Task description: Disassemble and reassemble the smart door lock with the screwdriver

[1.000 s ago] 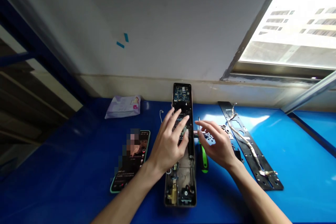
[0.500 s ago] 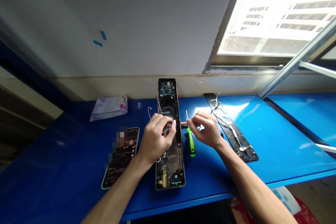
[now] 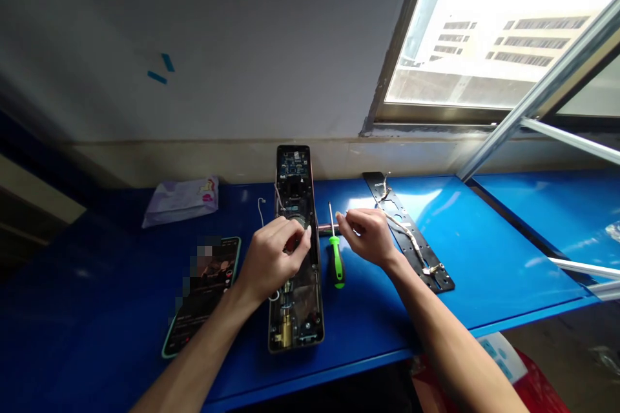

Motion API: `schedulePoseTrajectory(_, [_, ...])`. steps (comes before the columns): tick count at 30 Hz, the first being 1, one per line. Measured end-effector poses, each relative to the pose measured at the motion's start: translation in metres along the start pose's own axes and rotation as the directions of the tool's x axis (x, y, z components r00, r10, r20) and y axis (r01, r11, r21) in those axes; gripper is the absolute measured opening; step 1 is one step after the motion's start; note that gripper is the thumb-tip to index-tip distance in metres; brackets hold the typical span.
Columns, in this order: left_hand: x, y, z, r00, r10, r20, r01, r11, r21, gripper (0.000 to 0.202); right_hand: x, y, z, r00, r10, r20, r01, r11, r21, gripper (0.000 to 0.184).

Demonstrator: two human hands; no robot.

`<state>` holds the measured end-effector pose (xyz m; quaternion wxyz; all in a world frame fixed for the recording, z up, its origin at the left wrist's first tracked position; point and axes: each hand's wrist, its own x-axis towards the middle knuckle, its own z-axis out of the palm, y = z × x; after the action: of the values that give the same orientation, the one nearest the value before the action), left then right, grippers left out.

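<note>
A long, narrow black housing [image 3: 314, 297], open at the top, stands lengthwise in front of me. It holds a circuit board [image 3: 293, 164] and a brass cylinder [image 3: 287, 330]. Over its middle is my left hand [image 3: 276, 255], thumb and fingers pinched together; whatever is between them is hidden. My right hand [image 3: 371, 235] is also closed in a pinch, off the housing's right side, its contents too small to make out. Just left of those fingertips lies a green-and-black screwdriver [image 3: 337, 264], its shaft pointing away from me. A metal tube [image 3: 327, 229] sticks out from behind the shaft.
A black perforated plate [image 3: 414, 242] with a taped cable lies to the right. On the left are a phone [image 3: 208, 293] with its screen lit and a pale purple packet [image 3: 181, 200]. The blue table [image 3: 368, 329] meets a wall; a metal frame [image 3: 513, 110] rises at right.
The whole view has swung slightly right. My right fingertips have moved a little right, away from the screwdriver shaft, which now shows fully. My left hand stays over the housing.
</note>
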<state>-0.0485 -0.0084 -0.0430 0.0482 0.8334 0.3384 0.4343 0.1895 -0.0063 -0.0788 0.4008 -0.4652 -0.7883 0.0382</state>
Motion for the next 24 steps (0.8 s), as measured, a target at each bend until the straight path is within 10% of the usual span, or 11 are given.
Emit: schedulePoseTrajectory(24, [-0.0003,0.0021,0.0001,1.0,-0.013,0.029,0.014,1.0,-0.012,0.031,-0.0003,-0.008,-0.0067,0.999,-0.034,0.007,0.034,0.999,0.007,0.033])
